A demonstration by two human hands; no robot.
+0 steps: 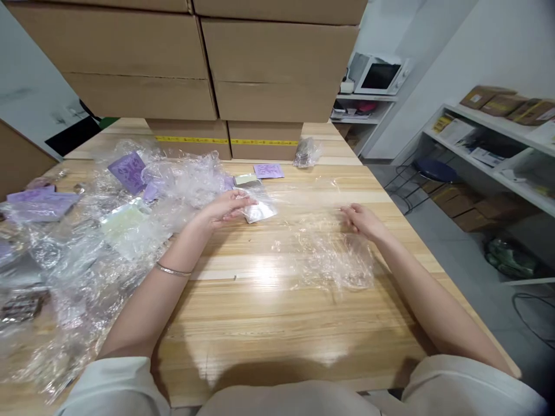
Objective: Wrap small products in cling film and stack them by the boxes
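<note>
My left hand (226,208) is closed, thumb against fingers, at the near left edge of a shiny silver packet (262,212); it appears to pinch that edge. My right hand (363,221) pinches the edge of a thin clear plastic bag (333,254), which spreads crumpled over the wooden table (260,323). Part of the clear film reaches toward the silver packet. Just behind the packet lie a small purple packet (269,171) and a pale yellow-green packet (245,178).
A heap of crumpled clear bags (99,271) covers the left side, with purple packets (128,172) among them. Stacked cardboard boxes (277,69) stand at the back. A small wrapped dark item (307,152) sits by their right corner. Shelves (489,156) line the right.
</note>
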